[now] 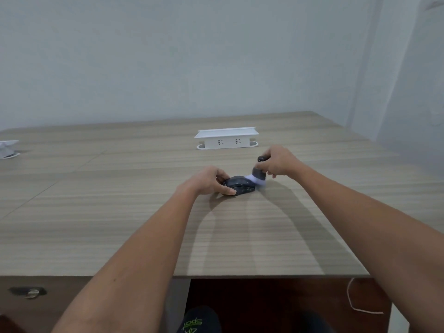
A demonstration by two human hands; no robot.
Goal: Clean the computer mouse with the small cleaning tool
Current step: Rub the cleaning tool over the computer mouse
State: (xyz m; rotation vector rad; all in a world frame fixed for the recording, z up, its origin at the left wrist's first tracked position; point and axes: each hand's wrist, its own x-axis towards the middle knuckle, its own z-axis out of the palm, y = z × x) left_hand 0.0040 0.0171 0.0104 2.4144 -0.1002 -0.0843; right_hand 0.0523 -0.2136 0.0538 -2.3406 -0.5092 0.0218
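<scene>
A dark computer mouse (241,185) lies on the wooden table (134,227), a little past its middle. My left hand (209,180) grips the mouse from its left side, thumb on the near edge and fingers on the far edge. My right hand (278,162) is closed around a small dark cleaning brush (258,174), held upright. The brush's white bristles touch the right end of the mouse and look blurred. Part of the brush handle is hidden inside my fist.
A white raised socket box (226,138) stands on the table behind my hands. Another white box (8,149) sits at the far left edge. A wall rises behind the table. Below the front edge are a drawer lock (27,292) and a white cord (358,306).
</scene>
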